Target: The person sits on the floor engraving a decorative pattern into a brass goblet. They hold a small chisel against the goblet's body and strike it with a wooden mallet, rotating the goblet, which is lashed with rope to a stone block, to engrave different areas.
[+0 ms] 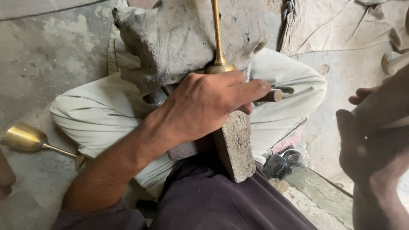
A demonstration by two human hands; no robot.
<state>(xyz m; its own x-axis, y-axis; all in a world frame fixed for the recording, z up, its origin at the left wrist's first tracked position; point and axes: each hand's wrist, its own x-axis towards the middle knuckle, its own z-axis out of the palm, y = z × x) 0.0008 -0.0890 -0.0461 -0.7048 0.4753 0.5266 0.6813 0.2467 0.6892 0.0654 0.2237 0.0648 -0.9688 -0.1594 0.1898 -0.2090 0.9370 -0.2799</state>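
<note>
I sit cross-legged with a grey, clay-caked block [179,38] resting against my legs. My left hand [204,106] reaches in from the lower left and is closed over the bowl of a brass goblet [219,66], pressing it against the block. The goblet's thin stem runs straight up out of the frame. A dark rod tip [274,96] sticks out past my left fingers. My right hand [366,140] is at the right edge, blurred with motion, wrapped around a blurred pale tool [383,104] whose shape I cannot make out.
A rough stone slab [236,147] leans on my lap under the left hand. A second brass goblet [25,138] lies on the concrete floor at the left. A black device with a cable [282,164] lies by my knee. Crumpled cloth [341,25] lies at the top right.
</note>
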